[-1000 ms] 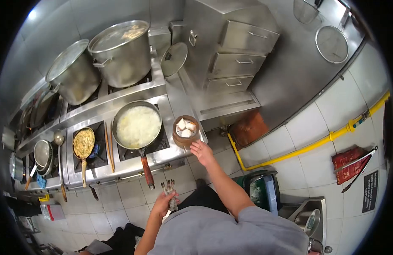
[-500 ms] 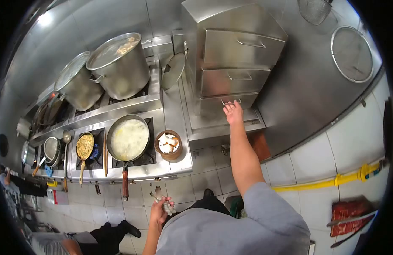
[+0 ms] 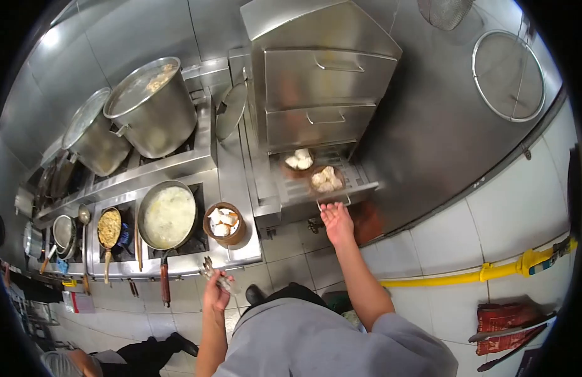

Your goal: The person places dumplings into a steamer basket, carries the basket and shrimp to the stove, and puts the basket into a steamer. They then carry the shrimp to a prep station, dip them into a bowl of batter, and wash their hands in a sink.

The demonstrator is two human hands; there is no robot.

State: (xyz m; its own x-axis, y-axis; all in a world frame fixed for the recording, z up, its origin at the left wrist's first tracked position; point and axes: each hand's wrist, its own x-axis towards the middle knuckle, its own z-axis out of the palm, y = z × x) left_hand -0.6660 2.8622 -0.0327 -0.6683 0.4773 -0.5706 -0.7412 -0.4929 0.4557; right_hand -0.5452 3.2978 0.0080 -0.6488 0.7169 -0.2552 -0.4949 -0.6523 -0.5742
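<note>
My right hand (image 3: 338,224) has its fingers hooked over the handle (image 3: 348,200) of the bottom steamer drawer (image 3: 357,190), which is pulled out. Inside it sit two small round steamer baskets: one basket (image 3: 288,171) at the back left holds white pieces, the other basket (image 3: 315,187) holds pale dumpling-like pieces. Low in front of the counter, my left hand (image 3: 216,294) is closed around a small metal tool (image 3: 208,265) with a pale, whitish part; its exact kind I cannot tell. Another steamer basket (image 3: 230,239) with white and brownish pieces stands on the counter corner nearby.
A wok (image 3: 170,215) of pale bubbling liquid and a small pan (image 3: 109,228) of food sit on burners, handles jutting outward. Two tall pots (image 3: 157,119) stand behind. A yellow pipe (image 3: 442,276) runs along the right wall. Another person (image 3: 140,355) is at lower left.
The bottom drawer has come out toward me with my right hand at its handle, and the baskets inside now show. My left hand still holds the metal tool. The view has shifted slightly.
</note>
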